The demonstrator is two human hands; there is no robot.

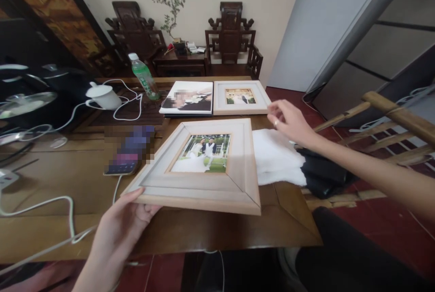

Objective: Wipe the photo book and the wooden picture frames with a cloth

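My left hand [127,222] grips the near left corner of a pale wooden picture frame [200,192], thumb on top and fingers underneath. The frame is tilted above the table, and a photo [204,154] of a couple on grass shows in it. My right hand [288,122] is at the near right corner of a second picture frame [220,97], its fingers loosely bent and holding nothing I can see. Whether it touches that frame I cannot tell. A white cloth [277,160] lies on the table below the right hand, partly behind the held frame.
Left of the second frame lies a photo album or panel [186,97]. A phone [132,151], a green-labelled bottle [145,77], a lidded white cup [102,96] and white cables stand or lie on the wooden table [238,233]. A wooden chair [370,124] is at the right.
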